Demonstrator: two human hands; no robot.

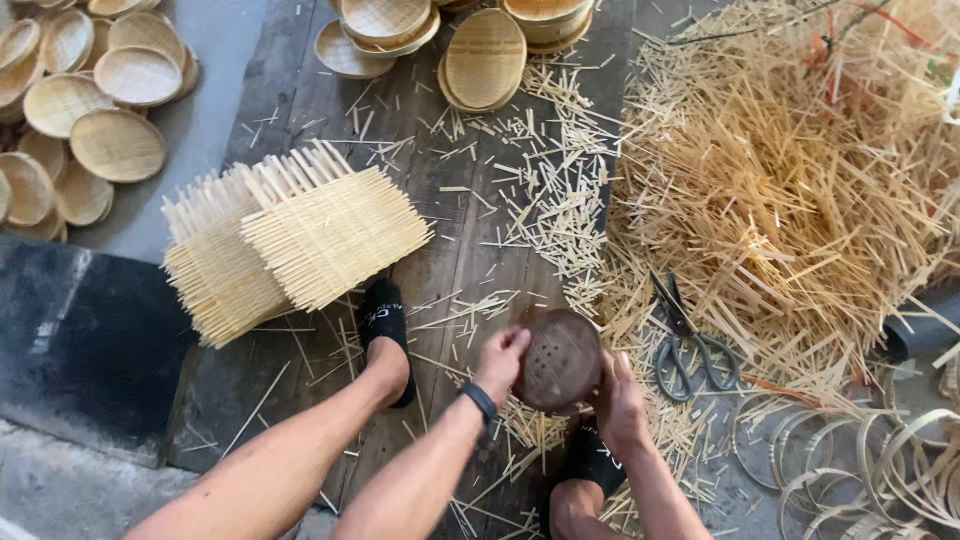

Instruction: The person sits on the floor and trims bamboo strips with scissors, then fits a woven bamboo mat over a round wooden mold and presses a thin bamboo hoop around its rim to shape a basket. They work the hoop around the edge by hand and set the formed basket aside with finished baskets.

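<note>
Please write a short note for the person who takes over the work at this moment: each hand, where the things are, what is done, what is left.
Left hand: grips the left edge of the round brown mould.
Right hand: holds its right edge.
The mould is held over the plank floor, between the feet.
Scissors: lie open on the floor, right of the mould.
Woven mats: stacked to the left, not yet shaped.
Rim hoops: lower right.
Done: finished trays piled top left.
Left: no mat is on the mould yet.

Soft even daylight, faint shadows, sharp centre, slight wide-angle stretch and blur toward edges.
</note>
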